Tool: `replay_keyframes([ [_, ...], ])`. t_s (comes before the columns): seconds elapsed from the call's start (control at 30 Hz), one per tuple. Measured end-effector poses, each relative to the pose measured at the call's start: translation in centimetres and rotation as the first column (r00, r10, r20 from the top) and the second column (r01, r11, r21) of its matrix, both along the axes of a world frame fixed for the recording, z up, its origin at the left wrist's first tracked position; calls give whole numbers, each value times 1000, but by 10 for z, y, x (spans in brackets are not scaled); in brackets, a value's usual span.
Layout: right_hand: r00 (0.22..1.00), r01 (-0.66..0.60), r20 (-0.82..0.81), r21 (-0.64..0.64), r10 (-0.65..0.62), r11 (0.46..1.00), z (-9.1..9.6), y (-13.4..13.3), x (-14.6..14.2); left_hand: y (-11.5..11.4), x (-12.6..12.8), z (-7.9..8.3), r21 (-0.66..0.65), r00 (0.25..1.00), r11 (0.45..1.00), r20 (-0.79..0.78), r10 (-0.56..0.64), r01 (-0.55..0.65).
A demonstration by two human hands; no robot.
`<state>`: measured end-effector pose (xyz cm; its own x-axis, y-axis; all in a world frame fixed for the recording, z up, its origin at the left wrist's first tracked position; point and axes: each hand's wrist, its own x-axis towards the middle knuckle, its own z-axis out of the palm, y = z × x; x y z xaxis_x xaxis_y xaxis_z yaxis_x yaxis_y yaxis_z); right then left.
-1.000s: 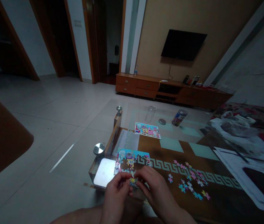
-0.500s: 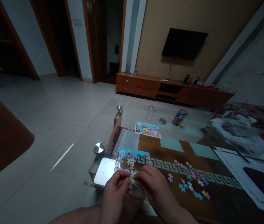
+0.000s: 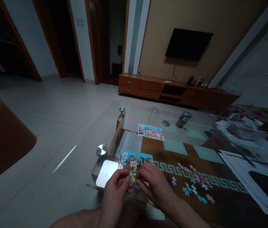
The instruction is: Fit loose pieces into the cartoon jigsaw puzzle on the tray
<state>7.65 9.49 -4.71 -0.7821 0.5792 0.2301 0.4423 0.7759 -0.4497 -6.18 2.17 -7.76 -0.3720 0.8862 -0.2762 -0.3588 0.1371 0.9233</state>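
A partly assembled jigsaw puzzle (image 3: 136,155) lies on the glass table in front of me, its blue upper rows joined and gaps lower down. At its near edge my left hand (image 3: 118,183) is closed, thumb and fingers pinched at a small yellow puzzle piece (image 3: 133,179). My right hand (image 3: 154,180) comes in from the other side, its curled fingertips closed at the same spot and covering part of the puzzle. Exactly how the fingers grip there is partly hidden. To the right lie several loose puzzle pieces (image 3: 194,189), with a single pink piece (image 3: 174,180) nearer my right hand.
Behind the puzzle lies a printed picture card (image 3: 151,132). Farther back stand a clear glass (image 3: 154,115), a round lid (image 3: 165,123) and a can (image 3: 183,119). Papers (image 3: 243,177) with a dark phone-like object cover the right side. A white square (image 3: 107,173) sits left of the puzzle.
Both hands have shifted slightly, the right one a little up and rightward over the puzzle's edge. More of the yellow pieces shows between the fingertips. The loose pieces stay put.
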Motion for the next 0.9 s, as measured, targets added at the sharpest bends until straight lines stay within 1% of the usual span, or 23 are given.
replay_keyframes([
  [0.07, 1000, -2, 16, 5, 2, 1000, -1, 5, -2, 0, -4, -2, 7, 999, 1000, -49, -1, 1],
  [0.1, 1000, -1, 26, 11, 0, 1000, -2, 8, -3, 0, -5, -3, 10, 995, 1000, -98, 10, -9],
  [0.17, 999, 4, 47, 27, -6, 1000, -5, 14, -4, 0, -8, -3, 31, 966, 998, -253, 52, -46],
  [0.23, 997, 17, 70, 43, -20, 999, -10, 21, -5, -1, -11, -2, 85, 892, 993, -437, 116, -87],
  [0.3, 994, 45, 96, 53, -50, 998, -15, 27, -7, -2, -12, -1, 147, 797, 985, -582, 162, -93],
  [0.43, 989, 84, 119, 21, -86, 996, -21, 33, -11, -3, -10, -4, 210, 616, 976, -763, 196, -51],
  [0.53, 991, 84, 107, 7, -85, 996, -20, 33, -14, -4, -8, -11, 224, 489, 974, -848, 205, -20],
  [0.67, 989, 83, 124, 5, -83, 997, -18, 31, -17, -7, -4, -15, 182, 342, 983, -924, 174, -9],
  [0.8, 982, 97, 160, 3, -96, 995, -18, 32, -17, -7, 0, -19, 168, 224, 985, -962, 157, 30],
  [0.9, 980, 104, 173, 2, -102, 995, -18, 33, -17, -6, 6, -25, 178, 160, 981, -973, 164, 80],
])
